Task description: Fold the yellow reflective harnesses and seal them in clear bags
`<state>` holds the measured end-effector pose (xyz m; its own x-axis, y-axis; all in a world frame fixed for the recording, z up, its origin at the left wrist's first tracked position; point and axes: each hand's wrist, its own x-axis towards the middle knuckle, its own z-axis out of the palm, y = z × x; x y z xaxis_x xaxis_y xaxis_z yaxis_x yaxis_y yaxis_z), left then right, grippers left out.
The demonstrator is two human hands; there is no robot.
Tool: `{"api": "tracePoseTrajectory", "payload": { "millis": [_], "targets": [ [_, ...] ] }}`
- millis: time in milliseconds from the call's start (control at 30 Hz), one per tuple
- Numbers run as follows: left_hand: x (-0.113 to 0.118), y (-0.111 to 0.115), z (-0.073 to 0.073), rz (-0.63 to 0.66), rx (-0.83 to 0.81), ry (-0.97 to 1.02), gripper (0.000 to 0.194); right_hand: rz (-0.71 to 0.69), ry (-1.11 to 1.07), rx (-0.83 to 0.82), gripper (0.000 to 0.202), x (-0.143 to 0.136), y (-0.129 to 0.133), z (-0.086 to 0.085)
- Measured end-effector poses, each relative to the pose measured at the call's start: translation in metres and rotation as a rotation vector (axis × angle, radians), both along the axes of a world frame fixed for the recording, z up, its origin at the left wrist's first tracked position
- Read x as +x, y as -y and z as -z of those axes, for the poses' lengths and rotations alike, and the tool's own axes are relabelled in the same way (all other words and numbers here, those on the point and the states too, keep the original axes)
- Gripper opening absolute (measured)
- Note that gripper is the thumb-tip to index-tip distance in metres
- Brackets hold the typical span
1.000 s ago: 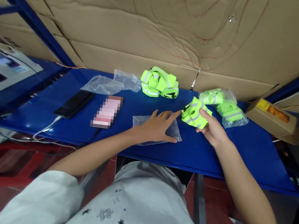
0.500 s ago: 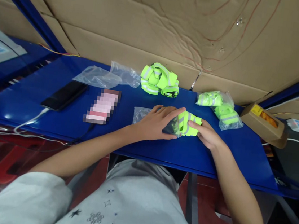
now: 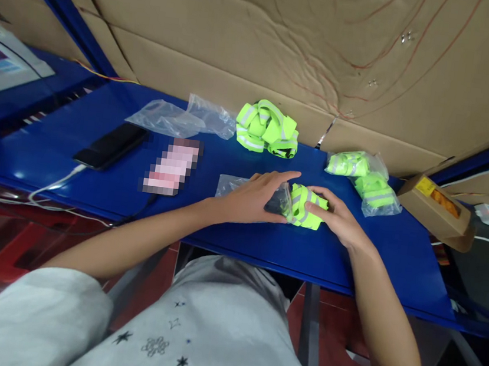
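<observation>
A folded yellow-green reflective strap bundle [image 3: 309, 206] is at the mouth of a clear plastic bag [image 3: 230, 185] on the blue table. My right hand [image 3: 337, 216] grips the bundle from the right, thumb on its front and fingers behind. On the left, my left hand [image 3: 257, 199] lies over the bag, thumb and fingers spread apart around its mouth, touching the plastic. Part of the bag is hidden under that hand. Behind them sits a loose pile of the same straps [image 3: 267, 127].
Two bagged strap bundles [image 3: 375, 191] lie at the right, beside a cardboard box [image 3: 435, 210]. Flat plastic bags [image 3: 167, 119], a black phone [image 3: 110, 146] with a white cable and a blurred pink item [image 3: 172, 167] are at the left. Cardboard [image 3: 226, 44] stands behind the table.
The camera view has shifted slightly. My left fingers have drawn back from the bundle's top, and more of it shows. My right hand still grips the bundle.
</observation>
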<state>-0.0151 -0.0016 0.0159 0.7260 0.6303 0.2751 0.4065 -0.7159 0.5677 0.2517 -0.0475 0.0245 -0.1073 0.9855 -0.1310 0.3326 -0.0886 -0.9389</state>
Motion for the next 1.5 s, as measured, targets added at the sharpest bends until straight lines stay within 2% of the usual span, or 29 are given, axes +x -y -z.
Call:
{"api": "tracePoseTrajectory", "payload": {
  "millis": [67, 300, 467, 633, 700, 867, 1100, 1200, 1500],
  "targets": [
    [-0.001, 0.000, 0.001, 0.020, 0.005, 0.012, 0.102, -0.006, 0.027, 0.037, 0.059, 0.000, -0.001, 0.001],
    [0.000, 0.000, 0.005, 0.077, -0.045, 0.010, 0.105, -0.089, 0.128, 0.127, 0.040, -0.004, 0.000, 0.000],
    [0.001, 0.006, 0.000, 0.126, -0.059, -0.041, 0.104, -0.128, 0.133, 0.105, 0.035, -0.009, 0.001, 0.002],
    [0.002, 0.013, -0.008, 0.164, -0.014, -0.154, 0.118, -0.068, 0.056, 0.188, 0.037, -0.015, 0.002, 0.004],
    [0.006, 0.015, -0.009, 0.144, 0.012, -0.185, 0.118, -0.044, -0.011, 0.155, 0.037, -0.017, 0.003, 0.002],
    [0.016, 0.021, -0.004, 0.051, 0.096, -0.169, 0.116, 0.104, -0.287, -0.076, 0.046, -0.021, 0.005, -0.004],
    [0.024, 0.025, 0.000, -0.122, 0.261, -0.172, 0.108, 0.240, -0.316, -0.050, 0.049, -0.026, 0.002, 0.001],
    [0.026, 0.024, -0.003, -0.157, 0.247, -0.166, 0.114, 0.236, -0.254, 0.027, 0.048, -0.027, 0.002, 0.005],
    [0.026, 0.017, 0.000, -0.067, 0.156, -0.160, 0.128, 0.032, 0.053, 0.245, 0.042, -0.026, 0.009, 0.009]
  ]
}}
